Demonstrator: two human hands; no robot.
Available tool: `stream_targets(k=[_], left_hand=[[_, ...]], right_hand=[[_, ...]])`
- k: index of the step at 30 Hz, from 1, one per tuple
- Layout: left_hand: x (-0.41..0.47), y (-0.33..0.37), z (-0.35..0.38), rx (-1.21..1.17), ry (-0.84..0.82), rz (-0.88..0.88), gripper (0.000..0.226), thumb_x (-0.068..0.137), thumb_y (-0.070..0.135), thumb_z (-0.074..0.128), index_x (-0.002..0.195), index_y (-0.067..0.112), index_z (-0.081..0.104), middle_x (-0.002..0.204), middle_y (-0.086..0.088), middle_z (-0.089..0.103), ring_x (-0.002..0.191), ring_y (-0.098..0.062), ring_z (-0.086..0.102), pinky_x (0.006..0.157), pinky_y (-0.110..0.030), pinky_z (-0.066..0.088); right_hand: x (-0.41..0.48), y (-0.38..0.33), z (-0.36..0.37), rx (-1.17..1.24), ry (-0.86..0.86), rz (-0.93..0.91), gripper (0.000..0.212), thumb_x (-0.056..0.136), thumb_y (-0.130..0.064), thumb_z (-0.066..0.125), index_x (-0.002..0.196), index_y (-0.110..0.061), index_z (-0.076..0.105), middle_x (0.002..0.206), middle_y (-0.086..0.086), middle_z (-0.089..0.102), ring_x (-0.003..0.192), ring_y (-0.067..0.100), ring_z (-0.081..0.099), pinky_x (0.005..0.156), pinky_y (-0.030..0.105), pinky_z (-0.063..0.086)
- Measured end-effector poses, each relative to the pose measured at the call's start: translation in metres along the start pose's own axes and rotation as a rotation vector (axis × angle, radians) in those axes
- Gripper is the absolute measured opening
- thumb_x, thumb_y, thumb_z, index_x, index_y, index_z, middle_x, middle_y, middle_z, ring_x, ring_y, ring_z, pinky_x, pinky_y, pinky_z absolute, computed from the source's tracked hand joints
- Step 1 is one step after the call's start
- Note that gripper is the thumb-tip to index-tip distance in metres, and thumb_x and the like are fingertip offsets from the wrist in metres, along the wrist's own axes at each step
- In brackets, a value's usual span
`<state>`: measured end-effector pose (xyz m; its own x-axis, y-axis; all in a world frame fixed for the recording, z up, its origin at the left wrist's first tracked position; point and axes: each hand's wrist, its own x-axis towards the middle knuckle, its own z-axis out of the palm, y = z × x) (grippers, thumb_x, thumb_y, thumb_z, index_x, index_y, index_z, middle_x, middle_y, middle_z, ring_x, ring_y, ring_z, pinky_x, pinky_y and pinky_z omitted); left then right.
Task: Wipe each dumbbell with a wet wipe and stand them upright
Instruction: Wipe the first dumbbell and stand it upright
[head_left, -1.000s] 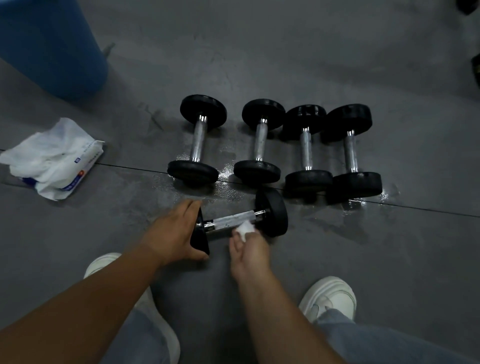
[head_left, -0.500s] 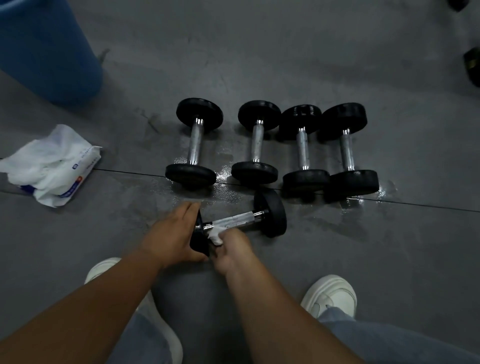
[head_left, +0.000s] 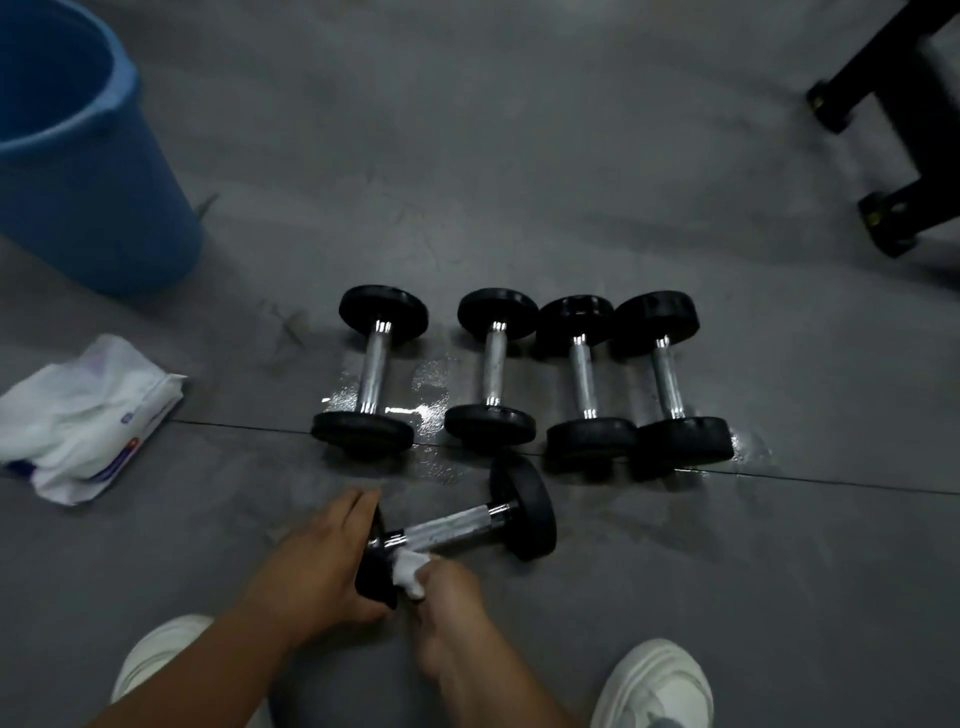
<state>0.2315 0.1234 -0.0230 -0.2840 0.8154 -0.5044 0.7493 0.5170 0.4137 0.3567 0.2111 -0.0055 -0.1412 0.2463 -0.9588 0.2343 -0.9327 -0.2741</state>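
The floor (head_left: 519, 156) is smooth, dark grey and matt, crossed from left to right by a thin seam (head_left: 831, 480). Shiny wet patches (head_left: 431, 384) lie on it around the weights. A blue plastic bucket (head_left: 88, 171) stands at the far left, and a black metal frame (head_left: 904, 119) sits at the far right. A soft white pack of wipes (head_left: 88, 421), crumpled and open, lies on the left.

A row of 4 dumbbells (head_left: 581, 376) lies flat in the middle of the floor, handles pointing near to far, the right 2 touching at their heads. A fifth dumbbell (head_left: 457, 530) lies just near of that row, turned crosswise and slightly tilted, its right head resting on the floor close to the row.

The left hand (head_left: 317, 566) grips the left head of this dumbbell, fingers curled over its outer face and rim. The right hand (head_left: 447, 597) has its fingers closed around a bunched white wipe (head_left: 410, 569), which presses on the handle right beside that left head. The rest of the handle is bare, to the right of the fingers.

Each dumbbell has 2 round black heads with a dull, rubbery look and a straight chrome bar; the held bar looks streaked and wet. 2 white shoes (head_left: 654, 686) show at the near edge.
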Motion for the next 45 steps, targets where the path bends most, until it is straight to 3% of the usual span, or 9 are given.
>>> stream_targets(k=[6, 11, 15, 26, 31, 35, 38, 40, 45], left_hand=[[0.001, 0.004, -0.002, 0.028, 0.016, -0.003, 0.127, 0.055, 0.064, 0.079, 0.154, 0.018, 0.014, 0.157, 0.000, 0.021, 0.134, -0.022, 0.043, 0.105, -0.032, 0.042], [0.003, 0.000, -0.004, 0.038, 0.009, 0.027, 0.128, 0.055, 0.066, 0.078, 0.154, 0.014, 0.015, 0.157, -0.003, 0.022, 0.137, -0.023, 0.040, 0.109, -0.031, 0.038], [0.006, 0.001, -0.007, 0.058, 0.007, 0.050, 0.124, 0.057, 0.063, 0.079, 0.153, 0.012, 0.018, 0.154, -0.005, 0.027, 0.134, -0.025, 0.043, 0.108, -0.032, 0.038], [0.019, -0.003, -0.020, 0.068, -0.079, 0.029, 0.116, 0.058, 0.059, 0.083, 0.146, 0.013, 0.023, 0.141, -0.008, 0.042, 0.121, -0.028, 0.052, 0.096, -0.033, 0.044], [0.021, -0.001, -0.024, 0.037, -0.116, -0.004, 0.121, 0.057, 0.058, 0.085, 0.149, 0.013, 0.020, 0.144, -0.007, 0.039, 0.127, -0.027, 0.048, 0.101, -0.033, 0.043], [0.018, 0.000, -0.019, 0.036, -0.100, -0.012, 0.119, 0.057, 0.055, 0.085, 0.148, 0.015, 0.020, 0.143, -0.007, 0.039, 0.127, -0.027, 0.047, 0.102, -0.034, 0.043], [0.018, -0.002, -0.020, 0.041, -0.099, -0.014, 0.121, 0.056, 0.057, 0.085, 0.149, 0.015, 0.019, 0.145, -0.006, 0.037, 0.128, -0.027, 0.047, 0.102, -0.037, 0.044], [0.017, 0.000, -0.020, 0.041, -0.102, -0.018, 0.123, 0.055, 0.057, 0.085, 0.150, 0.014, 0.019, 0.146, -0.006, 0.037, 0.129, -0.027, 0.047, 0.103, -0.037, 0.044], [0.016, 0.001, -0.021, 0.027, -0.092, -0.023, 0.125, 0.056, 0.058, 0.085, 0.151, 0.015, 0.017, 0.148, -0.006, 0.035, 0.131, -0.027, 0.045, 0.104, -0.033, 0.040]], right_hand=[[0.022, -0.003, 0.008, 0.140, 0.051, 0.039, 0.028, 0.087, 0.006, 0.037, 0.074, -0.011, 0.055, 0.045, 0.001, 0.058, 0.061, 0.017, 0.050, 0.060, 0.023, 0.037], [0.023, -0.001, -0.008, 0.179, 0.019, 0.092, 0.028, 0.089, 0.002, 0.031, 0.085, -0.008, 0.057, 0.078, 0.010, 0.058, 0.067, 0.019, 0.052, 0.063, 0.023, 0.032], [0.022, 0.003, 0.012, 0.166, 0.031, 0.050, 0.031, 0.091, 0.005, 0.033, 0.072, -0.009, 0.053, 0.070, 0.010, 0.054, 0.062, 0.018, 0.048, 0.060, 0.024, 0.034], [0.022, 0.020, 0.007, 0.204, -0.018, 0.050, 0.031, 0.086, 0.003, 0.031, 0.094, -0.010, 0.058, 0.082, 0.013, 0.058, 0.070, 0.021, 0.052, 0.065, 0.026, 0.037], [0.017, 0.008, 0.009, 0.204, 0.007, 0.054, 0.036, 0.090, 0.003, 0.032, 0.114, -0.008, 0.056, 0.088, 0.011, 0.059, 0.076, 0.020, 0.054, 0.085, 0.032, 0.040], [0.007, -0.002, 0.015, 0.106, 0.033, 0.047, 0.033, 0.092, 0.005, 0.034, 0.114, -0.005, 0.058, 0.097, 0.015, 0.064, 0.088, 0.025, 0.062, 0.078, 0.029, 0.040], [0.013, 0.005, 0.001, 0.060, 0.092, 0.058, 0.032, 0.096, -0.002, 0.033, 0.116, -0.013, 0.055, 0.108, 0.009, 0.064, 0.106, 0.020, 0.058, 0.101, 0.030, 0.035], [0.029, -0.003, 0.000, 0.151, 0.090, 0.107, 0.040, 0.096, -0.001, 0.028, 0.130, -0.008, 0.048, 0.133, 0.013, 0.054, 0.126, 0.024, 0.048, 0.110, 0.037, 0.030], [0.030, -0.016, -0.005, 0.512, 0.132, 0.107, 0.041, 0.094, 0.001, 0.026, 0.127, -0.007, 0.049, 0.137, 0.016, 0.050, 0.128, 0.029, 0.047, 0.106, 0.039, 0.034]])
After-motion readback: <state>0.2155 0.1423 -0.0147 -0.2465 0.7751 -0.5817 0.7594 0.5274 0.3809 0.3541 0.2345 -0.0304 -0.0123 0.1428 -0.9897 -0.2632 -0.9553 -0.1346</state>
